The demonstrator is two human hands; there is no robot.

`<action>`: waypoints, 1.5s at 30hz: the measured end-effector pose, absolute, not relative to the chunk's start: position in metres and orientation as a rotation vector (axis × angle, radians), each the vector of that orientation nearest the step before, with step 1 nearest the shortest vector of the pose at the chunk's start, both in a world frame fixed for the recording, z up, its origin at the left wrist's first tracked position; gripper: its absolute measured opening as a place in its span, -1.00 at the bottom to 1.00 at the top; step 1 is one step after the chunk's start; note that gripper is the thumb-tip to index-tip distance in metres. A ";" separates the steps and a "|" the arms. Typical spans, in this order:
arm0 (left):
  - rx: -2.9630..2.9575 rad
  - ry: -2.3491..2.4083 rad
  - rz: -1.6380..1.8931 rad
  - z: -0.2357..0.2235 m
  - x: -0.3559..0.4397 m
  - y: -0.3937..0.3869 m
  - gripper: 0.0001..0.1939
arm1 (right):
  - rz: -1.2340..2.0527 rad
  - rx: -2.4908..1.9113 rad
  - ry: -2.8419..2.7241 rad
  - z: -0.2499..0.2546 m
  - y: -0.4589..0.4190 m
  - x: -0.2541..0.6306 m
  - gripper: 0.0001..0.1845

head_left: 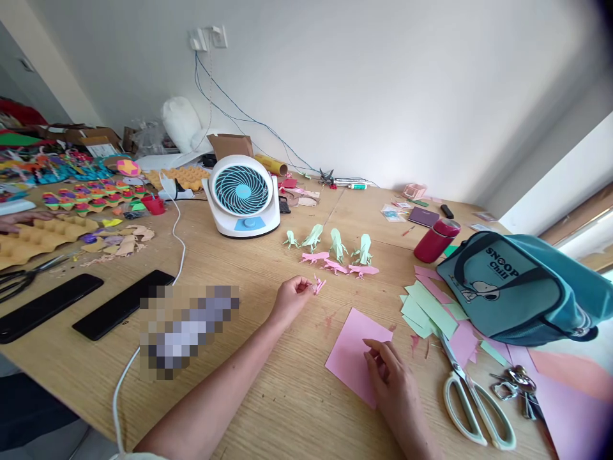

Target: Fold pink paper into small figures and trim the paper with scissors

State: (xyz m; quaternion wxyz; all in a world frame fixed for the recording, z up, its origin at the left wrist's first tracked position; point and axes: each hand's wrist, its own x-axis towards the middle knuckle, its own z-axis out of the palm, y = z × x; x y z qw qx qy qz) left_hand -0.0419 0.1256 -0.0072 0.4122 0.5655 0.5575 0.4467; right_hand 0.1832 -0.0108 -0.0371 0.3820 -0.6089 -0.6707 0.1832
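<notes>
My left hand is stretched out over the wooden table and pinches a small folded pink paper piece at its fingertips. Just beyond it stand several green folded paper figures on pink paper bases. My right hand rests nearer to me on a square pink paper sheet, fingers curled and pressing on it.
White-handled scissors and keys lie to the right, near loose green and pink sheets, a teal bag and a red flask. A small white fan stands behind; two black flat objects lie left.
</notes>
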 end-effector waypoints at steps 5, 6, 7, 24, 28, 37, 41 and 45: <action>1.124 1.138 1.065 -0.004 -0.040 0.107 -0.59 | 0.567 -1.428 -1.592 -0.025 -0.004 0.169 -0.70; 1.084 1.099 1.055 -0.003 -0.039 0.103 -0.56 | 0.593 -1.418 -1.563 -0.021 0.000 0.166 -0.69; 1.050 1.067 1.049 -0.002 -0.038 0.100 -0.55 | 0.622 -1.417 -1.544 -0.017 0.006 0.162 -0.69; 1.321 1.241 1.016 -0.021 -0.030 0.103 -0.83 | 0.534 -1.463 -1.629 -0.020 0.108 0.118 -0.71; 1.586 1.288 0.885 -0.009 -0.044 0.095 -0.88 | 0.512 -1.502 -1.634 -0.024 0.102 0.137 -0.72; 2.261 1.135 0.681 0.011 -0.065 0.123 -0.56 | 0.446 -1.561 -1.652 -0.012 0.046 0.171 -0.77; 2.512 0.953 0.579 0.011 -0.057 0.140 -0.73 | 0.422 -1.553 -1.678 -0.009 0.018 0.174 -0.77; 2.560 0.877 0.555 0.016 -0.051 0.151 -0.92 | 0.456 -1.543 -1.632 -0.014 0.004 0.176 -0.77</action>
